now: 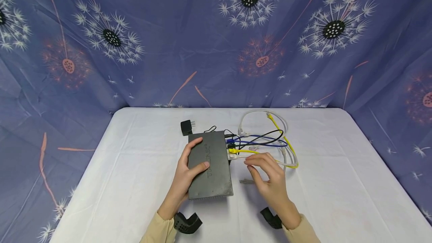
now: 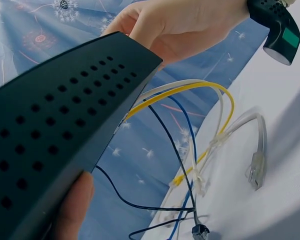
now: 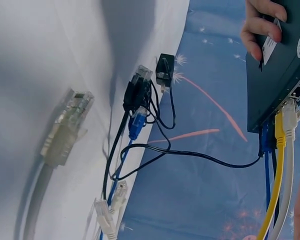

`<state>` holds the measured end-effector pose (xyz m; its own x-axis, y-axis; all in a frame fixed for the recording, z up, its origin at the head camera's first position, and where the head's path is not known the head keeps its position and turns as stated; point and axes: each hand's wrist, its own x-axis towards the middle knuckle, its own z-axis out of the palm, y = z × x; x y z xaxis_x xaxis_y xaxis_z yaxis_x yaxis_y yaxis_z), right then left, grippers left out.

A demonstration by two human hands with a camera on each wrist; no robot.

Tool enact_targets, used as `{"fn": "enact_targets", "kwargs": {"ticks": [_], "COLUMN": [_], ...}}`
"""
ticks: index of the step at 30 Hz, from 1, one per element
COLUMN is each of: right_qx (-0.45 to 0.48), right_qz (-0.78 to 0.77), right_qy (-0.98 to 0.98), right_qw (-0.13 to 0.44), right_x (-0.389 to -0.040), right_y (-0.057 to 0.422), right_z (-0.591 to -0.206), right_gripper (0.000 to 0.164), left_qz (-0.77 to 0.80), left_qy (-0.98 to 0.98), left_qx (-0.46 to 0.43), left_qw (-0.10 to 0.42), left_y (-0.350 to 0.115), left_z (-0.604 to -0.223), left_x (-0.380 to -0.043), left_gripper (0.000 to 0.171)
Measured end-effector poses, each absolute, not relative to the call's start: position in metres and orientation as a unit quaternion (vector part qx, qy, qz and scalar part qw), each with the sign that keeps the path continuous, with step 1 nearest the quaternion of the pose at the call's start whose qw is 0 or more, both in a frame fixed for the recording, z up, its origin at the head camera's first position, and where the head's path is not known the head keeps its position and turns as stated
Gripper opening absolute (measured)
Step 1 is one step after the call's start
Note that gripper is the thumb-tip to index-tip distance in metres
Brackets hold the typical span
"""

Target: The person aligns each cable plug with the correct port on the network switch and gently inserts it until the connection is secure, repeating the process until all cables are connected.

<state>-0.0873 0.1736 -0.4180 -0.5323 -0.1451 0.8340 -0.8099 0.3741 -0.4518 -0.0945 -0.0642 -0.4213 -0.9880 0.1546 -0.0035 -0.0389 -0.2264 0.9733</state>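
A black network switch (image 1: pixel 210 168) with embossed lettering is held up, tilted, by my left hand (image 1: pixel 189 164), thumb across its top and fingers around the edge. Blue, black, yellow and white network cables are plugged into its right side. In the right wrist view the yellow plug (image 3: pixel 280 130) sits beside the white plug (image 3: pixel 290 117). Just right of these plugs is my right hand (image 1: pixel 268 171), fingers bent, thumb and index tips slightly apart; the white cable (image 1: pixel 241 156) passes behind its fingers. Several ports are visible beside the white plug in the right wrist view.
A black power adapter (image 1: pixel 186 127) lies behind the switch on the white-covered table (image 1: pixel 135 168). Looped cables (image 1: pixel 287 138) spread to the right, with loose plug ends. One grey plug (image 3: pixel 67 130) lies near my right hand. A blue patterned curtain (image 1: pixel 189 40) hangs behind.
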Motion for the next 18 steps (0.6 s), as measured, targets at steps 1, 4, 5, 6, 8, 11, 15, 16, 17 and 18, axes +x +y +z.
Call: {"fn": "enact_targets", "kwargs": {"ticks": [1, 4, 5, 6, 8, 11, 15, 16, 17, 18], "right_qx": [0.322, 0.328, 0.331, 0.333, 0.339, 0.343, 0.337, 0.332, 0.327, 0.321], "right_qz": [0.461, 0.465, 0.464, 0.462, 0.456, 0.448, 0.445, 0.443, 0.440, 0.437], "right_qy": [-0.746, -0.751, -0.754, -0.758, -0.764, -0.776, -0.792, -0.798, -0.804, -0.811], "right_qw": [0.356, 0.335, 0.327, 0.319, 0.304, 0.281, 0.249, 0.239, 0.231, 0.222], "right_x": [-0.086, -0.084, -0.083, -0.082, -0.081, -0.078, -0.075, -0.075, -0.074, -0.074], "right_y": [0.174, 0.176, 0.177, 0.178, 0.180, 0.182, 0.186, 0.187, 0.188, 0.189], "right_z": [-0.419, -0.422, -0.424, -0.425, -0.427, -0.429, -0.433, -0.434, -0.435, -0.436], "right_gripper": [0.013, 0.020, 0.022, 0.024, 0.028, 0.032, 0.032, 0.032, 0.031, 0.030], "left_qz": [0.782, 0.783, 0.783, 0.784, 0.786, 0.788, 0.787, 0.787, 0.787, 0.787], "left_qy": [0.619, 0.617, 0.616, 0.616, 0.613, 0.610, 0.611, 0.611, 0.612, 0.611], "left_qx": [0.047, 0.047, 0.048, 0.048, 0.050, 0.051, 0.051, 0.051, 0.051, 0.051], "left_qw": [0.062, 0.063, 0.063, 0.063, 0.063, 0.063, 0.063, 0.063, 0.063, 0.064], "left_y": [-0.064, -0.064, -0.064, -0.064, -0.064, -0.064, -0.063, -0.063, -0.063, -0.063], "left_z": [-0.421, -0.421, -0.421, -0.421, -0.421, -0.422, -0.423, -0.423, -0.423, -0.423], "left_x": [-0.095, -0.094, -0.094, -0.094, -0.094, -0.094, -0.093, -0.093, -0.093, -0.093], "left_gripper": [0.066, 0.066, 0.065, 0.065, 0.065, 0.065, 0.066, 0.066, 0.066, 0.066]}}
